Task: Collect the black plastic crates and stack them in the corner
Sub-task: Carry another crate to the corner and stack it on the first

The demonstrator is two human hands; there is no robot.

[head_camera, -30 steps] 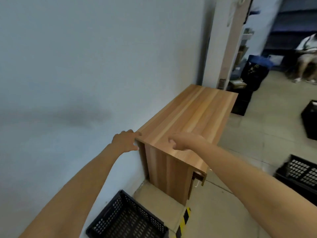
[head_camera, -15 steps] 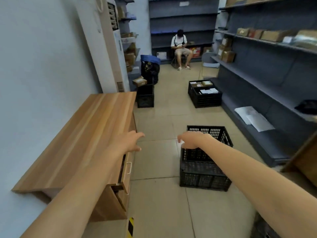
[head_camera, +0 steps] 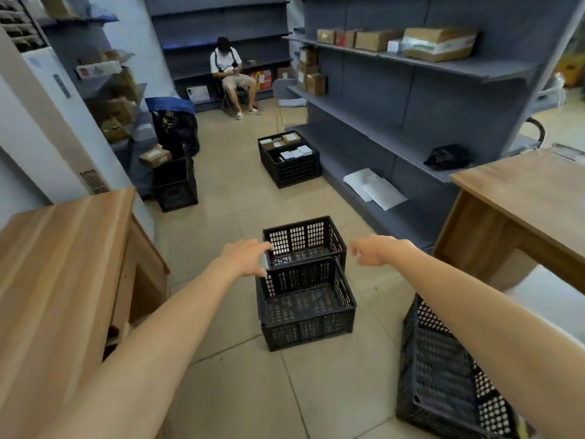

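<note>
Two empty black plastic crates sit on the tiled floor ahead of me: a near crate (head_camera: 306, 324) and a far crate (head_camera: 336, 240) right behind it, touching. My left hand (head_camera: 245, 256) reaches out with relaxed fingers over the near crate's left rear corner and holds nothing. My right hand (head_camera: 372, 253) hangs loosely curled to the right of the far crate, also holding nothing. A third black crate (head_camera: 443, 375) stands at the lower right, partly behind my right forearm. Farther off are a crate with boxes inside (head_camera: 289, 171) and a small crate (head_camera: 175, 193) at the left.
A wooden cabinet (head_camera: 63, 264) stands along the left wall and a wooden table (head_camera: 522, 198) at the right. Grey shelving (head_camera: 395, 90) with cardboard boxes lines the right side. A person sits on a chair (head_camera: 232, 77) at the far end of the aisle.
My view has swung right, from the wall and cabinet to the aisle. Both hands have left the cabinet top and now reach toward the two crates on the floor.
</note>
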